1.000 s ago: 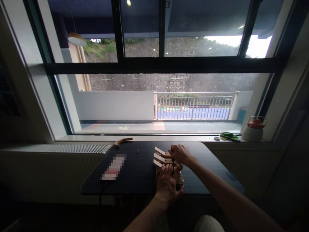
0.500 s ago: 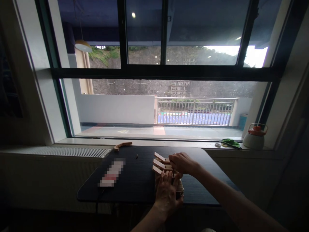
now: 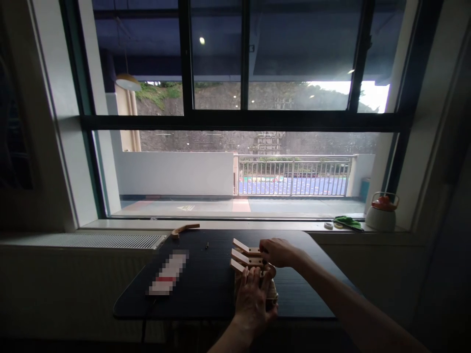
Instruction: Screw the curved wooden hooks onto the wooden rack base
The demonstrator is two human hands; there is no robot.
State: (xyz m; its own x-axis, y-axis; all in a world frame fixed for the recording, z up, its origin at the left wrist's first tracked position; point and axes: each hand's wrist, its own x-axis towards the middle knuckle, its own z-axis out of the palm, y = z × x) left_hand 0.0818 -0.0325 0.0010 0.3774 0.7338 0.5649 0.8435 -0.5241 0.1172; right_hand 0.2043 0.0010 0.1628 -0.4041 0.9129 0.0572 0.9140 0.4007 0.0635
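Note:
On the dark table (image 3: 217, 289) in front of me sits a wooden assembly (image 3: 246, 259) with three angled light-wood slats pointing left and dark round holes in them. My left hand (image 3: 252, 299) is closed over its near end, fingers across the top and thumb along the right side. At the assembly's right side, my right hand (image 3: 277, 251) is closed in a pinch just above the slats' ends. Something thin and dark shows below its fingers, but what it is stays too small and shaded to tell.
A bent wooden piece (image 3: 184, 229) lies at the table's far left edge, with a small dark item (image 3: 206, 245) nearby. A blurred pale rectangular object (image 3: 169, 274) lies on the left. The windowsill holds a green cloth (image 3: 348, 223) and a white jug with red lid (image 3: 381, 214).
The camera view has tilted slightly, so the scene sits lower. Both hands stay at the wooden assembly; my right hand's fingers have turned a little.

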